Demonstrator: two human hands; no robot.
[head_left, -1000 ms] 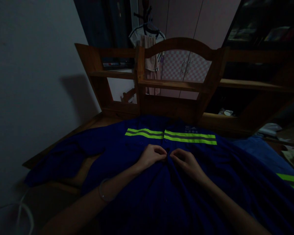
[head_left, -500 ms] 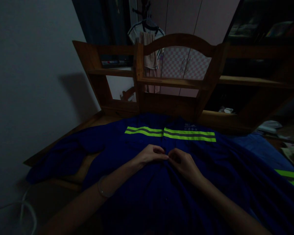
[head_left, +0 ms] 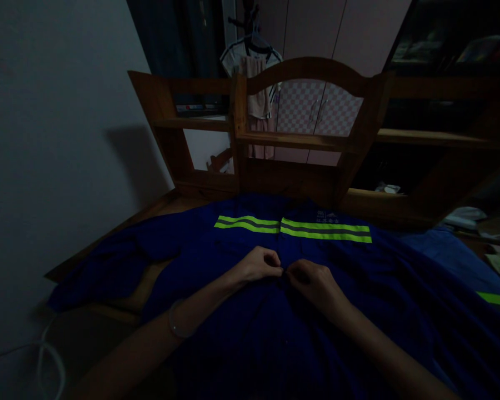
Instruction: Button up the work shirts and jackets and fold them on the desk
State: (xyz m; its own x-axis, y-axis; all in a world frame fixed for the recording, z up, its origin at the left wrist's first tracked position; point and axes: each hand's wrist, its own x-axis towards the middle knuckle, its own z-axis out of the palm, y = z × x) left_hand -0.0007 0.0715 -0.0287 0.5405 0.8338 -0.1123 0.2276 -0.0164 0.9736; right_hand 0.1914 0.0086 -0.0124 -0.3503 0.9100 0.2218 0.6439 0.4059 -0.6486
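One left hand (head_left: 256,264) and one right hand (head_left: 318,282) pinch the blue jacket (head_left: 210,261) below its stripes (head_left: 325,230). They have drawn slightly apart; work seems unfinished.

The blue jacket (head_left: 208,261) is of matt cloth, soft and wrinkled, and its yellow-green bands (head_left: 325,230) look smoother. The far shelf (head_left: 291,175) is made of brown wood, slightly glossy in places. Behind it, the pale wardrobe doors (head_left: 310,41) look smooth, with handles (head_left: 314,111) seeming metallic. The left wall (head_left: 58,139) appears matt.
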